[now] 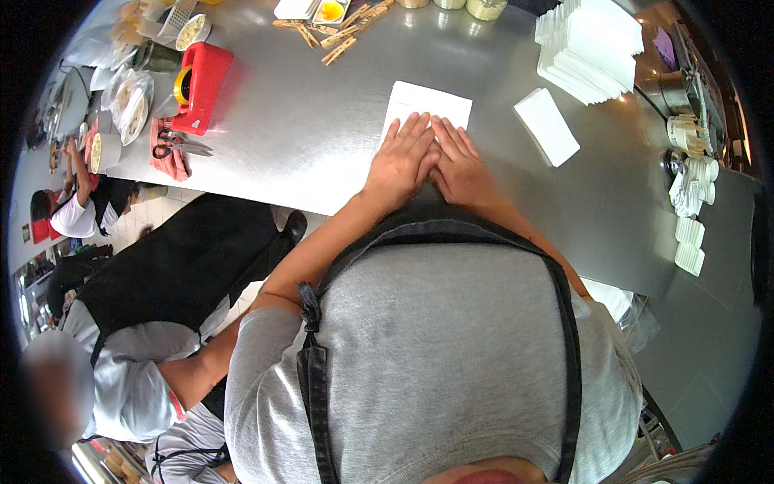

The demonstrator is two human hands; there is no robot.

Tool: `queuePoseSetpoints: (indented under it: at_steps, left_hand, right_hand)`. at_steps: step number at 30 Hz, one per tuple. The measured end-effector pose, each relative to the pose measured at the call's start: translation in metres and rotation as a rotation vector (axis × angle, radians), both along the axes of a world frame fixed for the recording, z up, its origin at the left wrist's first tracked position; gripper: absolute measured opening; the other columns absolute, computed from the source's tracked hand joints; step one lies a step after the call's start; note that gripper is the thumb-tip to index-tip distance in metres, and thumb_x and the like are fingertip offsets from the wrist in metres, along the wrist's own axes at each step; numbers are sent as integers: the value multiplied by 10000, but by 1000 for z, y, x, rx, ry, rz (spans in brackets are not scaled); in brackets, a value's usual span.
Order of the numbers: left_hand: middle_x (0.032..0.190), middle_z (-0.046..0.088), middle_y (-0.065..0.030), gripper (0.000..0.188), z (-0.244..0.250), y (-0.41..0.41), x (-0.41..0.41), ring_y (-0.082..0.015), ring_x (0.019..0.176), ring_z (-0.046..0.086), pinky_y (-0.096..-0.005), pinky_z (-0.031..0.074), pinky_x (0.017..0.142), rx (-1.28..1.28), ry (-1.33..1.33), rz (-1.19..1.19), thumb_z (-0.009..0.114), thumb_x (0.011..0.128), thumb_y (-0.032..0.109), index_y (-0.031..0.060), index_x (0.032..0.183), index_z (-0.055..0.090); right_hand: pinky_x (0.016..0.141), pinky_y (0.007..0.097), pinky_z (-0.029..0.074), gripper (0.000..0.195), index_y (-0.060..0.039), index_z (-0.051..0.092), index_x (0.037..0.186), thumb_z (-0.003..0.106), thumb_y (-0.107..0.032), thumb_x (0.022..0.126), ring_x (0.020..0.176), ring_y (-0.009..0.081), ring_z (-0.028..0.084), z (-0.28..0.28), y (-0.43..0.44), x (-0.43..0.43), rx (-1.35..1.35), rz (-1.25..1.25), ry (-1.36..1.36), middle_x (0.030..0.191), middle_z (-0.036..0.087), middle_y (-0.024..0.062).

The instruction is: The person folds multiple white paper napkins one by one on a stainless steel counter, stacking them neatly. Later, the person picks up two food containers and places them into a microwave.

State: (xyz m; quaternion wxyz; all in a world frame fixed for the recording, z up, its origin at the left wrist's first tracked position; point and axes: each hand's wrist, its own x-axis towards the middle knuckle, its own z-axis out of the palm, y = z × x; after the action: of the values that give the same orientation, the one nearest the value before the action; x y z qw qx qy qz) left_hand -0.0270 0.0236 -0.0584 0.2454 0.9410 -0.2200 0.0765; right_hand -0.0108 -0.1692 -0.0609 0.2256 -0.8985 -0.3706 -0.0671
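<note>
A white folded paper sheet or napkin (430, 101) lies flat on the stainless steel table (314, 121) in front of me. My left hand (402, 156) rests palm down over its near part, fingers stretched forward. Beside it, my right hand (458, 160) also presses down on the paper, the two hands touching along their inner sides. Neither hand grips anything that I can see. The near edge of the paper is hidden under my palms. To the right lies a smaller folded white paper piece (547, 127), untouched.
A tall stack of white papers (589, 48) stands at the back right. Wooden clothespins (341, 39) lie at the back. On the left are a red tape dispenser (208, 85) and scissors (181, 149) on a pink cloth. A co-worker in a black apron (175, 260) stands close at my left.
</note>
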Motion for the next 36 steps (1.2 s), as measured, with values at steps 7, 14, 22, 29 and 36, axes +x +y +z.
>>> queuePoseSetpoints:
  at_steps: [7,14,22,29,36]
  left_hand:
    - [1638,265,-74,657,13,34,-14,-233,1515,239,-486,163,1240,265,121,19,491,1022,385,111,1575,263]
    - [1522,458,-139,469,8,49,-21,-277,1438,395,-467,241,1221,-13,45,116,507,1022,262,67,1448,487]
    - [1451,525,-168,401,6,51,-22,-344,1383,454,-470,309,1186,-174,-17,204,559,977,152,31,1359,557]
    - [1431,545,-156,379,7,51,-23,-339,1362,477,-479,333,1169,-146,-31,201,599,959,130,32,1324,579]
    - [1395,579,-149,359,11,47,-20,-324,1342,501,-487,333,1165,-105,-43,174,610,950,113,41,1302,608]
  right_hand:
    - [1189,519,250,556,-25,515,1389,609,-337,939,1447,348,357,10,-14,-6,-91,26,60,1513,437,192]
    - [1021,424,416,359,-21,629,1236,617,-122,892,1166,284,578,41,11,15,-119,53,-92,1221,629,137]
    - [1050,409,438,341,-61,627,1270,545,-34,940,1198,283,588,34,-7,39,159,-143,28,1270,643,120]
    - [1081,420,451,556,-95,587,1363,492,127,862,1320,370,515,78,-119,39,332,-621,-149,1409,554,187]
    - [1222,451,252,687,-66,449,1478,436,150,825,1449,327,362,-12,-146,38,-59,-433,-120,1529,438,157]
